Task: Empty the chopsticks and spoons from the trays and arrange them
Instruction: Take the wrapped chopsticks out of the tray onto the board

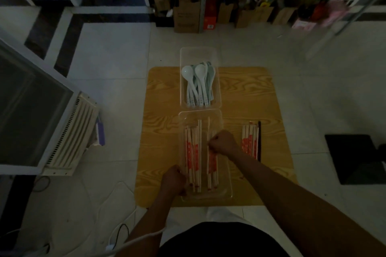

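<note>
A clear near tray [226,192] on a wooden board [165,131] holds several wrapped chopsticks [194,158] with red print. My left hand [174,179] grips the tray's left wall. My right hand [222,142] is inside the tray with its fingers curled round chopsticks [212,165] in the right bundle. A second clear tray [217,81] farther away holds several white and pale green spoons [198,83]. A small row of chopsticks [249,142], one of them dark, lies on the board to the right of the near tray.
The board lies on a tiled floor. A white appliance with a vent [69,131] stands to the left, cables [123,233] run along the floor near me, a black mat [355,158] lies on the right, and shelves with boxes [250,6] line the back.
</note>
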Available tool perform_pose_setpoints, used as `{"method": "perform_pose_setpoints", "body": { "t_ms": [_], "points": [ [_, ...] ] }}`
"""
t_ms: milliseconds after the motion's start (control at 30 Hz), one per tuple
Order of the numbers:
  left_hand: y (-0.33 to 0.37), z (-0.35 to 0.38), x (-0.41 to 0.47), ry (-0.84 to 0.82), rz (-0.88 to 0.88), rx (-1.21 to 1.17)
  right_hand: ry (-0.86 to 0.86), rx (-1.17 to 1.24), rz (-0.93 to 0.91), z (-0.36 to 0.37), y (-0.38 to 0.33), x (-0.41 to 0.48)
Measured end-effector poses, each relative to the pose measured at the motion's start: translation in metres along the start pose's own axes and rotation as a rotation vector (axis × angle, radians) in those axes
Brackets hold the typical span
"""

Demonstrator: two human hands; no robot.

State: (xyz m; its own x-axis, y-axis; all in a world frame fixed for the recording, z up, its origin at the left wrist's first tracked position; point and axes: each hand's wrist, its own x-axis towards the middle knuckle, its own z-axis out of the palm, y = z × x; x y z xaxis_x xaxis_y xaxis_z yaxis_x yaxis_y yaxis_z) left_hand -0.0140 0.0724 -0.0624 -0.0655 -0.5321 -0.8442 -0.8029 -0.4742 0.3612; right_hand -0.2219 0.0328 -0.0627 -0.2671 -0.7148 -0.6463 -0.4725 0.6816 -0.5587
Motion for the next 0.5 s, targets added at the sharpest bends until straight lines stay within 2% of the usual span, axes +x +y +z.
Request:
{"method": "perform_pose_setpoints", "body": {
  "t_ms": [67, 167, 267, 367, 500],
  "points": [
    [0.002, 0.0, -0.002, 0.025, -0.009, -0.036, 0.014, 0.083, -0.027, -0.037, 0.006, 0.0],
    [-0.001, 0.001, 0.005, 0.053, -0.001, 0.016, 0.183, 0.141, 0.003, -0.092, 0.037, 0.0],
    [0.003, 0.003, 0.001, 0.089, -0.005, -0.047, 0.315, 0.138, 0.164, -0.13, 0.094, 0.002],
    [0.004, 0.004, 0.003, 0.091, -0.011, -0.032, 0.334, 0.067, 0.332, -0.144, 0.145, -0.007],
    [0.006, 0.004, 0.001, 0.071, -0.036, -0.027, 0.315, 0.044, 0.405, -0.126, 0.181, -0.007]
  ]
}}
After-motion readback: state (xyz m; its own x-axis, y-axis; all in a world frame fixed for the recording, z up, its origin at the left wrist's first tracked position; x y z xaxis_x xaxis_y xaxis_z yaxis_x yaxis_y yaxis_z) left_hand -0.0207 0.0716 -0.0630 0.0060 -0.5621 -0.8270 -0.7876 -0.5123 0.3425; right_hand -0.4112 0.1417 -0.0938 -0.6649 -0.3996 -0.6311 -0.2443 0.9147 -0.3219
